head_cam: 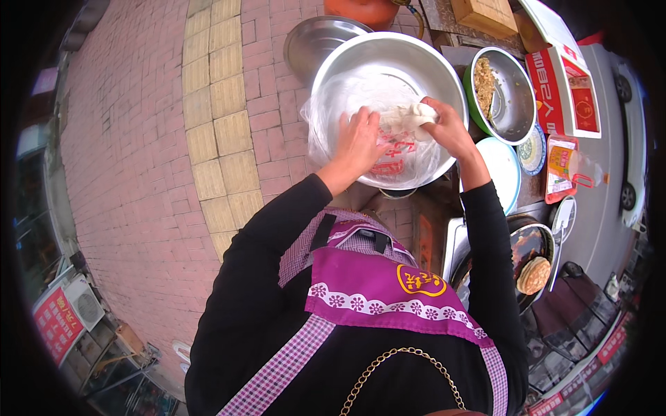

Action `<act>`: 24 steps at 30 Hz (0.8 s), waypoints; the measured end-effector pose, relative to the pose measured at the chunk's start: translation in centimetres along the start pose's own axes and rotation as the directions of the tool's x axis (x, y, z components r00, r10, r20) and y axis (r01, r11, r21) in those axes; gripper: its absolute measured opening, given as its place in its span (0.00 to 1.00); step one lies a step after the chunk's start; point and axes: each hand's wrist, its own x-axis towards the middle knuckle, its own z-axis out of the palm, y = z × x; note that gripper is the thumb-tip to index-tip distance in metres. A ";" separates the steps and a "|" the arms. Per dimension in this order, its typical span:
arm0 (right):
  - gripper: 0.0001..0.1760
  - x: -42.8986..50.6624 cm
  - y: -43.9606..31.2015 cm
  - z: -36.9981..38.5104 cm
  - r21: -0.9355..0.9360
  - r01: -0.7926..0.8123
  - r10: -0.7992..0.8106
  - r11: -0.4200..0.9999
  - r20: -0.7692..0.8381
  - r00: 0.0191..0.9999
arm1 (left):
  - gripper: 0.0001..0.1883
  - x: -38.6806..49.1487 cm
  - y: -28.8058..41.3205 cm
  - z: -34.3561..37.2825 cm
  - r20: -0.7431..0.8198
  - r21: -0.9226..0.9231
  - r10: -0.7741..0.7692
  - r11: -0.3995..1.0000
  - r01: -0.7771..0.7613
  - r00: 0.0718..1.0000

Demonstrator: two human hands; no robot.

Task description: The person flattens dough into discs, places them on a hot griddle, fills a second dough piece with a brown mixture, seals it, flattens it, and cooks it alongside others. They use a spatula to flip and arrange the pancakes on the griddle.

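A large steel basin (416,57) stands before me, with a clear plastic bag (333,125) bearing red print spread inside it and over its left rim. My right hand (445,127) grips a soft white lump, apparently dough (422,113), over the basin's right side. My left hand (359,140) rests at the plastic with fingers spread; the film partly hides whether it pinches anything. Between the two hands stretches a paler part of the lump or bag; which one is unclear.
Right of the basin are a green-sided bowl (507,132) with brown filling (484,86), a white plate (499,166) and a pan (546,239) holding flatbreads (533,275). A metal lid (299,49) and an orange gas cylinder (359,13) are beyond the basin.
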 end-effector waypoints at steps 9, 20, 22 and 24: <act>0.28 -1.8 -2.3 3.4 -0.235 0.298 -0.307 0.925 -0.005 0.952 | 0.40 2.5 2.0 2.8 -0.217 -0.228 0.003 0.972 -0.053 0.976; 0.14 -9.5 2.4 2.5 -0.520 0.213 -0.463 0.827 -0.418 0.781 | 0.17 -2.3 -0.3 -1.8 -0.062 -0.088 0.147 0.985 -0.152 0.987; 0.13 -10.8 6.3 -3.5 -0.411 0.058 -0.356 0.910 -0.700 0.619 | 0.14 -1.7 0.7 -1.6 0.002 -0.311 0.097 0.946 -0.091 0.995; 0.12 -12.0 11.5 -10.9 -0.453 -0.286 -0.281 0.845 -0.829 0.484 | 0.12 -1.6 1.9 -1.0 -0.005 -0.507 0.050 0.861 -0.045 0.999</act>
